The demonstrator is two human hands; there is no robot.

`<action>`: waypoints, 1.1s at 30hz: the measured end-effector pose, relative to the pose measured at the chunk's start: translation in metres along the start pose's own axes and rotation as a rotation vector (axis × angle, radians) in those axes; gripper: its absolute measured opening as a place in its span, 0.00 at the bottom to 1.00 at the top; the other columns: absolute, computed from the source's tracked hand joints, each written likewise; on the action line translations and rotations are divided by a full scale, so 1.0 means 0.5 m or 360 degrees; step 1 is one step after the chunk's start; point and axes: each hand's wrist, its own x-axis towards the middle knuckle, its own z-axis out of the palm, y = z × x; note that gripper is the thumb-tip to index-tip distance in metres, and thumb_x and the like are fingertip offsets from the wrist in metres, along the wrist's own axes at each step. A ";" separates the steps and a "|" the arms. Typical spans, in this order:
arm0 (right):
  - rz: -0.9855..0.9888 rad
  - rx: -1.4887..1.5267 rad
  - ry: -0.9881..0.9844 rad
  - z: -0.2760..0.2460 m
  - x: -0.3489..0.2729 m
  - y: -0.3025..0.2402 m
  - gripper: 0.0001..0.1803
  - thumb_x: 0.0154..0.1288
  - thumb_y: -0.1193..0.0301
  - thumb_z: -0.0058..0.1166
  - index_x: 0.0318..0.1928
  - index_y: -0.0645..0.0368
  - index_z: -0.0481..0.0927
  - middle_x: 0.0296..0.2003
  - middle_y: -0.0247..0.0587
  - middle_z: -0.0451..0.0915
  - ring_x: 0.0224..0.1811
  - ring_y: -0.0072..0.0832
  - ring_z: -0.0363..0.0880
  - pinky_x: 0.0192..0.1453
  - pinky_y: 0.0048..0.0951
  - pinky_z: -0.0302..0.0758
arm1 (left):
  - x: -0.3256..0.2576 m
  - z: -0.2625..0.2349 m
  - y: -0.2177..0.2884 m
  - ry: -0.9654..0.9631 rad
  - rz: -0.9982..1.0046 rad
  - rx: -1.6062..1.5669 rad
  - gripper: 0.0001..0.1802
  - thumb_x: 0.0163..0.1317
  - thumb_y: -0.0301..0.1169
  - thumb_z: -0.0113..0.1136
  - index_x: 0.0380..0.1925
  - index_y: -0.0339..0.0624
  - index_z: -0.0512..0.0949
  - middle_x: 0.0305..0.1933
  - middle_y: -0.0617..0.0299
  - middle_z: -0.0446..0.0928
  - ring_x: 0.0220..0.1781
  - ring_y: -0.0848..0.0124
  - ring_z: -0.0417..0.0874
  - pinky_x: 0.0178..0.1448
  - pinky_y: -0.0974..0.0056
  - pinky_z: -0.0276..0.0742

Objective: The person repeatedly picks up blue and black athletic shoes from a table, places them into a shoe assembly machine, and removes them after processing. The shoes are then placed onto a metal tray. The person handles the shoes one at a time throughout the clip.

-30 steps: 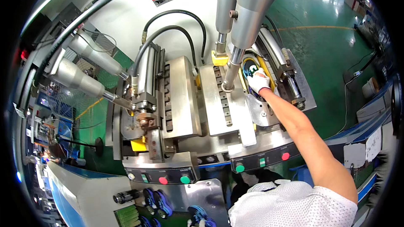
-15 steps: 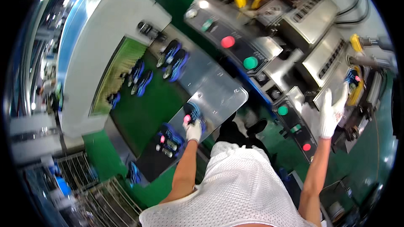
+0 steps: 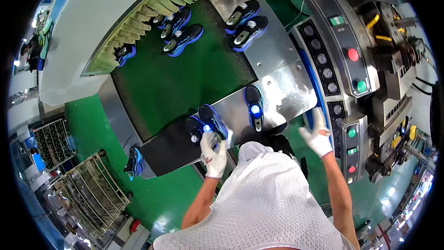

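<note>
My left hand [image 3: 214,158], in a white glove, has its fingers curled round the heel end of a black and blue sports shoe [image 3: 216,119] on the ledge's dark mat. A blue glow shows on that shoe, by my fingertips; its heel is partly hidden by the hand. Close against it, on the left, lies a second such shoe [image 3: 194,127]. Further right, a third shoe [image 3: 254,99] stands alone on bare metal, with a blue-lit spot on top. My gloved right hand [image 3: 318,138] hangs in the air beside the machine panel, fingers stretched and thumb apart, holding nothing.
More shoes [image 3: 185,39] ride on the green conveyor belt [image 3: 180,83] by a bristle curtain [image 3: 138,21]. Two stand on the metal side plate [image 3: 270,41]. To the right is a press machine with a button panel [image 3: 340,41]. Wire racks [image 3: 90,190] stand at lower left.
My view has turned toward the conveyor. My left hand has left the shoe on bare metal and moved to a neighbouring one. My right hand has drawn back from the machine's shoe.
</note>
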 end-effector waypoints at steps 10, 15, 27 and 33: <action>0.0216 0.0479 -0.0046 0.389 0.154 -0.280 0.46 0.57 0.57 0.69 0.72 0.63 0.66 0.68 0.66 0.70 0.71 0.56 0.71 0.75 0.53 0.65 | 0.129 0.098 -0.180 0.0367 -0.0222 0.0211 0.51 0.55 0.29 0.76 0.75 0.36 0.56 0.72 0.43 0.67 0.72 0.52 0.70 0.77 0.53 0.64; 0.0905 0.0758 -0.0264 0.286 0.169 -0.263 0.50 0.56 0.45 0.69 0.70 0.68 0.68 0.56 0.69 0.81 0.60 0.53 0.84 0.63 0.45 0.79 | 0.209 0.080 -0.009 -0.0051 -0.0542 0.0892 0.46 0.54 0.34 0.78 0.69 0.34 0.62 0.63 0.43 0.77 0.60 0.47 0.81 0.66 0.50 0.76; 0.1584 0.2059 0.1267 0.068 -0.380 -0.081 0.29 0.55 0.44 0.73 0.32 0.61 0.85 0.20 0.32 0.79 0.21 0.20 0.74 0.28 0.30 0.73 | -0.111 0.384 0.278 -0.2105 0.0930 0.0559 0.40 0.56 0.25 0.74 0.68 0.34 0.66 0.66 0.46 0.75 0.67 0.54 0.78 0.72 0.53 0.71; 0.1721 0.2378 0.2610 0.105 -0.715 -0.137 0.33 0.57 0.67 0.77 0.61 0.54 0.76 0.35 0.28 0.80 0.25 0.14 0.71 0.24 0.22 0.67 | -0.511 0.390 0.310 -0.2910 0.1237 0.0797 0.44 0.55 0.24 0.70 0.73 0.34 0.62 0.64 0.48 0.75 0.64 0.60 0.78 0.70 0.57 0.73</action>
